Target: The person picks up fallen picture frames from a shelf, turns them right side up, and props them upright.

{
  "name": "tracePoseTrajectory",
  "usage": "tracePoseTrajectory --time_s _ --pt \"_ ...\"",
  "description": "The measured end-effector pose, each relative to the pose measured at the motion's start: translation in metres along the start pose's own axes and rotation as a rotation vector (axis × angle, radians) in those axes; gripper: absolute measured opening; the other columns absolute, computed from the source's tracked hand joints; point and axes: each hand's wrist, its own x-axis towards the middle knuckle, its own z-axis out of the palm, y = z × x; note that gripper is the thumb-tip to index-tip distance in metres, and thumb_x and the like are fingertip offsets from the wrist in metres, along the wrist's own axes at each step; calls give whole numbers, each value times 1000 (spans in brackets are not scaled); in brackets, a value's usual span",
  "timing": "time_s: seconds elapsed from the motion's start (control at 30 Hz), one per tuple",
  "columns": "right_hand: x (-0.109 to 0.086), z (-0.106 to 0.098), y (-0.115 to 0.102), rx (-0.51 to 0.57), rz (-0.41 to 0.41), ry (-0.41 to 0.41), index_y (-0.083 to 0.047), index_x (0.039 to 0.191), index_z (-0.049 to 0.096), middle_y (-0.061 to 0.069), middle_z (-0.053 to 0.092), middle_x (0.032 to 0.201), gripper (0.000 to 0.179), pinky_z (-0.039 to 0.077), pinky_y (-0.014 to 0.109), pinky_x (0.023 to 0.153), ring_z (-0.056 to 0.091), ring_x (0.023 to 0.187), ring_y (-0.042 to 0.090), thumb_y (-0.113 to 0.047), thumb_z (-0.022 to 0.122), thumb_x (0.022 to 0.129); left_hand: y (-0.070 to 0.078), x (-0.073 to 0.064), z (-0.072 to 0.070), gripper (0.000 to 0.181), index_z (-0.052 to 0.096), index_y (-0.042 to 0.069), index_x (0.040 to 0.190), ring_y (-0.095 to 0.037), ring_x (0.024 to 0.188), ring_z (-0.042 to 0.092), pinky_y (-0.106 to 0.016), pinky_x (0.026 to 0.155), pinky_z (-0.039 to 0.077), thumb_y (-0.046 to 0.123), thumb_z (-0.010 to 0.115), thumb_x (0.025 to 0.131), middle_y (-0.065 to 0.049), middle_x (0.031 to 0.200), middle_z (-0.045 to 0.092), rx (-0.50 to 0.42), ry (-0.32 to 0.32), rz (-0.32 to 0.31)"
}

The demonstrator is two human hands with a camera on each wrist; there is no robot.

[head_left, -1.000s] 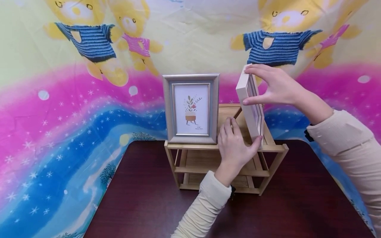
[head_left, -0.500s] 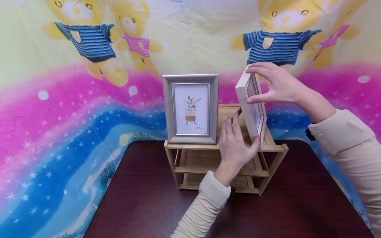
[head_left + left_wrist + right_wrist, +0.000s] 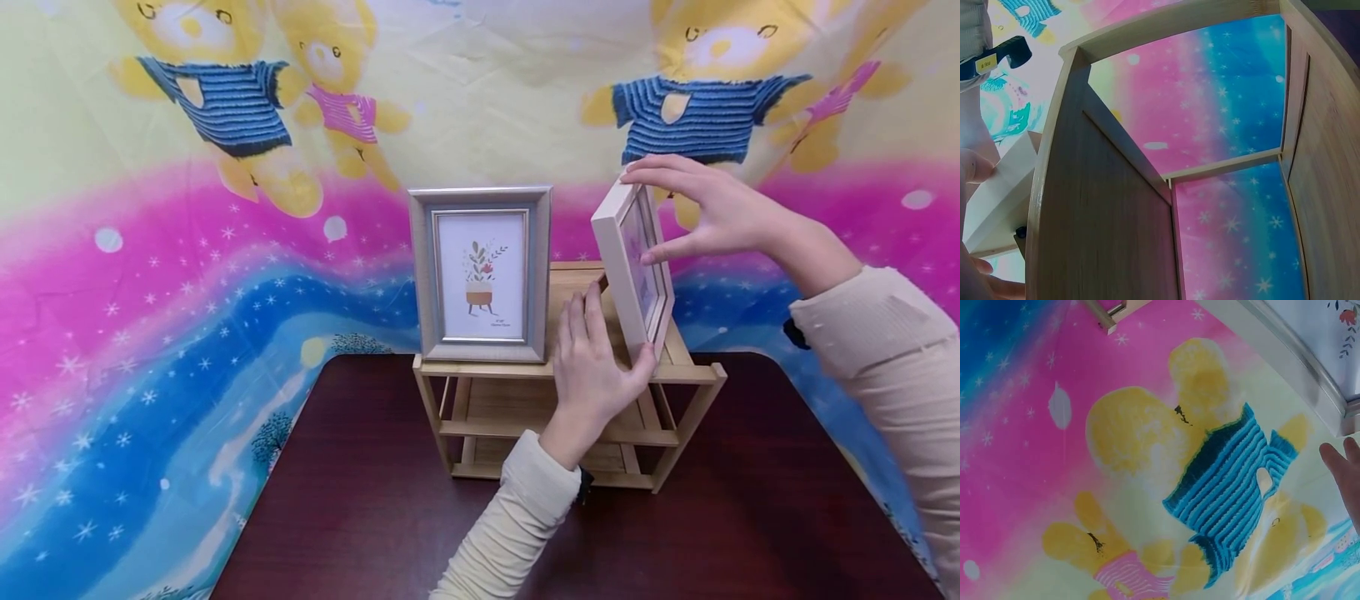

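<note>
A white-sided picture frame (image 3: pixel 621 250) stands turned sideways on the right half of the wooden rack's top. My right hand (image 3: pixel 720 208) holds it from the right, its fingers over the upper edge and its thumb against the front. Low down, my left hand (image 3: pixel 592 367) has its thumb at the frame's near lower edge, with the other fingers extended to the left of it. Facing forward on the left half is a silver-grey picture frame (image 3: pixel 480 350) with a potted-plant print. In the left wrist view, the white frame's side (image 3: pixel 1004 187) shows beside the left thumb.
The light wooden rack (image 3: pixel 525 433) has several shelves and slanted legs, and stands on a dark red-brown table (image 3: pixel 352 500). Behind hangs a bright cloth (image 3: pixel 225 250) printed with bears and snowflakes. Rack boards (image 3: pixel 1122 219) fill much of the left wrist view.
The white-sided frame has turned slightly, showing more of its front. My right hand has shifted a little right, its thumb sliding from the side edge onto the front. My left hand has barely moved.
</note>
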Motion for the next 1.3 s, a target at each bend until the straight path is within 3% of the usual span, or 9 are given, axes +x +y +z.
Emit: tracePoseTrajectory --time_s 0.4,0.57,0.63,0.73,0.87,0.93,1.0,1.1,1.3 --pt "-2 3 4 15 -18 70 -8 132 47 20 38 134 78 21 67 94 28 122 40 -8 81 61 -1 1 -3 82 30 1 136 -33 118 45 -41 89 45 37 64 72 -18 128 47 -37 44 37" --pt "-3 6 6 63 8 124 -5 128 51 18 40 130 70 31 65 88 26 118 30 1 78 64 -3 1 -5 80 31 0 135 -28 114 48 -36 86 47 33 63 71 -16 126 49 -45 78 66" --pt "-4 7 7 72 23 142 -5 127 52 17 41 129 68 37 63 85 25 115 23 4 77 64 -4 1 -6 79 31 0 135 -27 113 49 -34 85 47 31 64 70 -15 125 49 -65 83 72" --pt "-5 9 9 54 28 164 -5 126 53 14 41 128 66 42 44 91 25 113 13 5 76 65 -5 1 -7 80 29 0 136 -25 110 51 -31 82 49 28 64 70 -13 121 52 -91 80 73" --pt "-5 10 10 47 28 179 -5 126 53 13 42 128 64 44 37 90 26 112 8 4 75 67 -6 0 -9 81 27 0 137 -22 98 56 -27 73 51 25 64 70 -12 110 58 -92 80 85" --pt "-5 10 11 58 32 181 -5 126 53 13 41 130 63 44 49 87 26 114 9 3 74 68 -7 -1 -10 81 26 1 138 -18 84 59 -22 63 50 23 65 71 -10 98 62 -92 83 107" --pt "-5 10 12 78 47 179 -6 127 52 12 40 132 62 45 50 85 28 115 11 2 74 69 -8 -1 -11 79 26 2 139 -13 67 56 -17 53 45 19 64 71 -7 85 63 -99 86 132" --pt "-6 10 15 112 87 177 -7 129 50 10 39 134 61 48 34 84 30 117 13 0 72 72 -9 -2 -12 77 27 3 139 -6 47 42 -13 41 31 15 64 72 -3 70 61 -117 84 168" --pt "-8 10 21 189 120 188 -6 130 49 5 41 132 58 45 15 80 36 112 10 1 69 76 -10 -2 -11 76 28 1 139 -2 41 31 -11 37 23 13 63 73 -1 58 53 -155 66 162"
